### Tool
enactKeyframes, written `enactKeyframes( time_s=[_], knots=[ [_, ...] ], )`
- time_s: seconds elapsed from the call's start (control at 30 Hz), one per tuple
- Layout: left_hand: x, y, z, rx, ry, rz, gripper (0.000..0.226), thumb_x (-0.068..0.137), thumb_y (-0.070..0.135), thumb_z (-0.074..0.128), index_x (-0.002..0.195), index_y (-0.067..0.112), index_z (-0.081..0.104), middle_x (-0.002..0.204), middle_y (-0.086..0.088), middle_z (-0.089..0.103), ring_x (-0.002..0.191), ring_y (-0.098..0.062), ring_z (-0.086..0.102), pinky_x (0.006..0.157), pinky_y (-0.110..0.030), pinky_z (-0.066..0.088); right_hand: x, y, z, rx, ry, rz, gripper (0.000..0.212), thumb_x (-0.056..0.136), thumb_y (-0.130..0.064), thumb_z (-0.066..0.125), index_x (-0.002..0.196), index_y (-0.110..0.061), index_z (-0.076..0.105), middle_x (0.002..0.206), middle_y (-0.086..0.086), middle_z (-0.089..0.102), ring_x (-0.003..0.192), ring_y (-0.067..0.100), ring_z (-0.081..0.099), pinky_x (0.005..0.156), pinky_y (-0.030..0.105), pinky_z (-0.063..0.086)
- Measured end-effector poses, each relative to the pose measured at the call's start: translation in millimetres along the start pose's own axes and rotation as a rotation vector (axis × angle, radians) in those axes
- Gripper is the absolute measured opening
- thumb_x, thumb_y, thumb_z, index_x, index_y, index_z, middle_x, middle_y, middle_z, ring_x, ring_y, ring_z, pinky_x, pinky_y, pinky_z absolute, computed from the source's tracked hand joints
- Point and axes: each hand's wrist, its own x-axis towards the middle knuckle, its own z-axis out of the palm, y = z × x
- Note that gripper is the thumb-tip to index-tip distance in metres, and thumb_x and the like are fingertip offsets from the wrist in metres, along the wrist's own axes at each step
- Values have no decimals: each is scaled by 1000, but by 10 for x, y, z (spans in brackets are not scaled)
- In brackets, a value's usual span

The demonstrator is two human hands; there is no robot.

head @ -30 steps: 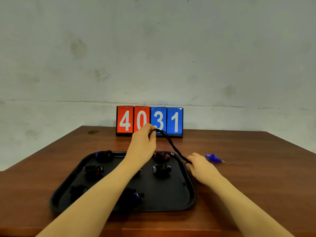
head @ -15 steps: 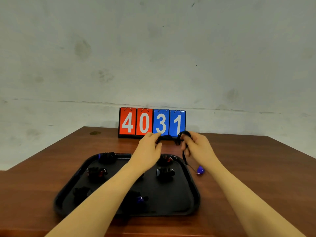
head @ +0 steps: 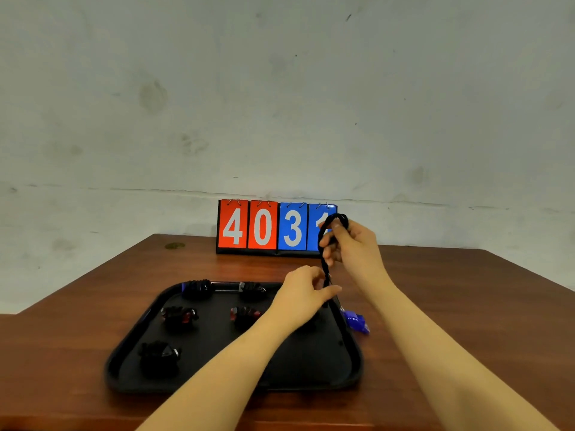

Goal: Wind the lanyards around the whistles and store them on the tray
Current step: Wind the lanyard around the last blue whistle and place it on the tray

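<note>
Head view: right hand [head: 351, 247] is raised before the red-and-blue flip scoreboard [head: 277, 227], fingers curled round a loop of black braided lanyard [head: 326, 262]. Left hand [head: 306, 290] pinches the cord lower down, over the black plastic tray [head: 217, 384]. Its small blue plastic whistle [head: 356, 320] hangs just beside the tray's right rim, above the brown wooden table [head: 466, 306]. Five wound whistles [head: 158, 356] lie on the tray.

A stained, pale grey wall [head: 280, 104] is filling the background, a thin crack running across it. A brown wooden worktop [head: 466, 306] is standing against it under even light.
</note>
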Motion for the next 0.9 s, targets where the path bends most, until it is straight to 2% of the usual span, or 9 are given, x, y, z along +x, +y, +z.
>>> enactKeyframes(
  time_s=[0.13,0.27,0.37,0.47,0.53,0.6,0.7,0.83,0.9],
  knots=[
    [26,84,33,-78,96,-28,14,88,25,60,82,13,62,76,-1,61,68,-7,55,62,-15,42,-6,-5,-78,-11,27,-15,19,98,-16,41,91,-7,57,66,5,59,47,11,50,47,22,45],
    [49,121,-118,-123,192,-16,16,90,22,57,77,15,60,68,6,58,60,-2,53,53,-7,39,-11,132,-181,-273,22,-23,8,93,-15,51,97,-12,57,71,0,58,53,8,50,55,19,44],
    [124,136,-294,-103,217,-13,14,91,23,56,81,15,62,69,8,57,61,-1,51,54,-6,40,-83,241,-197,-310,-74,-4,7,89,-15,58,94,-17,63,77,-8,62,60,-3,55,56,10,41],
    [185,135,-451,-59,206,-17,16,90,24,56,87,11,64,72,5,59,64,0,52,57,-10,38,-161,337,-162,-358,-273,30,8,87,-20,62,94,-19,68,85,-9,68,75,-3,63,61,6,44],
    [215,121,-536,-52,216,-19,17,90,24,56,87,9,64,77,1,62,68,-4,55,61,-10,38,-190,382,-93,-362,-365,37,14,84,-24,66,97,-19,69,84,-9,69,71,-6,62,59,5,42],
    [235,106,-606,-50,235,-20,18,91,25,56,87,9,65,79,1,64,72,-6,57,62,-10,38,-178,408,-10,-351,-376,34,18,82,-26,68,99,-20,69,86,-7,69,69,-4,61,60,7,43],
    [266,61,-685,-74,250,-25,18,91,25,56,88,11,66,77,4,63,72,-5,57,62,-10,37,-122,455,133,-387,-369,6,24,81,-28,69,103,-20,67,91,-5,69,81,7,64,75,15,49],
    [332,-50,-723,-95,266,-28,19,90,25,57,91,10,67,74,7,61,69,0,55,62,-10,38,-36,556,265,-403,-338,-9,7,86,-24,64,88,-19,68,74,-6,65,56,1,56,55,14,44],
    [369,-120,-716,-95,262,-40,20,91,25,56,95,8,67,79,3,64,70,-1,55,64,-11,39,7,589,270,-371,-285,-18,10,87,-19,62,82,-16,69,62,-7,61,49,1,52,51,13,41]
  ],
)
